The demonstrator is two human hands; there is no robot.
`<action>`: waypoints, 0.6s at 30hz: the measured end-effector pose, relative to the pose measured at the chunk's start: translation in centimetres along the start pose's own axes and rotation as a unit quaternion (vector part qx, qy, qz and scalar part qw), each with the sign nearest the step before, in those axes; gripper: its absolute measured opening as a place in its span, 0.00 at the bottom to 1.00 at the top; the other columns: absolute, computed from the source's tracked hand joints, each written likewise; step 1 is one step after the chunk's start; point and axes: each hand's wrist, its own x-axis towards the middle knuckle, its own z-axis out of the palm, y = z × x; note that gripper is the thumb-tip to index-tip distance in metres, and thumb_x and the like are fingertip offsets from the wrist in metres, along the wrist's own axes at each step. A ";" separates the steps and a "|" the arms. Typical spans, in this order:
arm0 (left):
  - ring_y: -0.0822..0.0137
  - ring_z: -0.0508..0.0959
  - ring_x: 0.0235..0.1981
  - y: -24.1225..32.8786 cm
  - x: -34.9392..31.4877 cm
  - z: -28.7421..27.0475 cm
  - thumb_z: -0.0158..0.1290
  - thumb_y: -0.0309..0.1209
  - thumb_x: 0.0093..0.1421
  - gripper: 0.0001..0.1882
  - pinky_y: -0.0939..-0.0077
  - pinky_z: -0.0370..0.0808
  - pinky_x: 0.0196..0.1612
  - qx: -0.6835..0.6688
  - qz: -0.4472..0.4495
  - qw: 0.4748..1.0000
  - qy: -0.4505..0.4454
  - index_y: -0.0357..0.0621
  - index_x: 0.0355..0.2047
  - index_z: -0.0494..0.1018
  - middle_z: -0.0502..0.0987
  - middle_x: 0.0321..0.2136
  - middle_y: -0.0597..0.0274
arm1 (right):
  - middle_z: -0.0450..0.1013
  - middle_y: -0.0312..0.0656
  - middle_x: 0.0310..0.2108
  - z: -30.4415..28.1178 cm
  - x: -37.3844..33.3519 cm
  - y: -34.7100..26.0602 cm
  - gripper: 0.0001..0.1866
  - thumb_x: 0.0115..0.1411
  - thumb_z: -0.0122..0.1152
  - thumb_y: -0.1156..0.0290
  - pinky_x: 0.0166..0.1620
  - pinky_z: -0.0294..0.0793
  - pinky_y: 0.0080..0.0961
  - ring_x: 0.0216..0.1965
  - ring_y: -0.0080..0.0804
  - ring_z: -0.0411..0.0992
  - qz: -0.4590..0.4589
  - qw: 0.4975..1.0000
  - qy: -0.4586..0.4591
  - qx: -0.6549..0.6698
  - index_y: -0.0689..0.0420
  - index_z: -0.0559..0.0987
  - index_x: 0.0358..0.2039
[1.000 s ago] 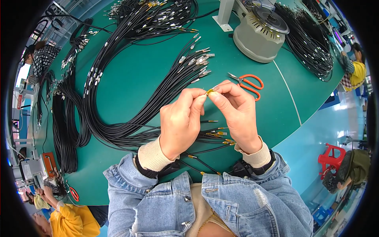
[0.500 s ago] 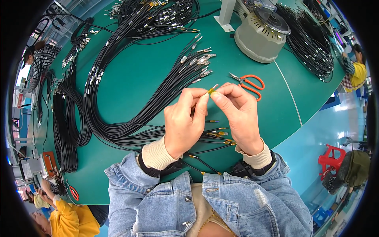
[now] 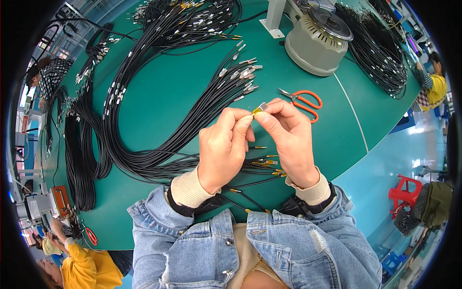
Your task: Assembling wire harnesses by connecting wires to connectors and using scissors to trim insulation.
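A cable's metal connector [image 3: 263, 106], with yellow tape at its base, is pinched between the fingertips of both hands over the table. My left hand [image 3: 222, 151] has thumb and forefinger closed at its taped end. Thumb and fingers of my right hand [image 3: 291, 144] grip the connector's side. The cable behind the tape is hidden by my left hand. Below and between my wrists lie several black cables with yellow-taped ends [image 3: 269, 163]. Left of my hands, a thick bundle of black cables [image 3: 180, 135] curves over the table, its metal connectors [image 3: 243, 77] fanned out beyond my hands.
Orange-handled snips [image 3: 308, 103] lie just past my right hand on the green table [image 3: 332, 125]. A grey round machine [image 3: 315, 45] stands at the far right, beside another cable bundle [image 3: 373, 53]. People sit at the left and right edges; a red stool [image 3: 404, 195] stands on the floor.
The connector has turned between my fingertips: its narrow side showed before, and its broad metal face shows now. Both hands have barely moved.
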 end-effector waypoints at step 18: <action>0.81 0.61 0.09 1.3 1.7 -2.3 0.39 0.37 0.67 0.15 0.88 0.55 0.13 -0.337 -0.208 0.892 -0.220 0.40 0.29 0.67 0.69 0.13 0.67 | 0.70 0.34 0.31 -1.0 0.7 1.8 0.04 0.60 0.55 0.73 0.42 0.66 0.18 0.34 0.21 0.67 0.146 0.979 -0.046 0.137 0.59 0.72 0.33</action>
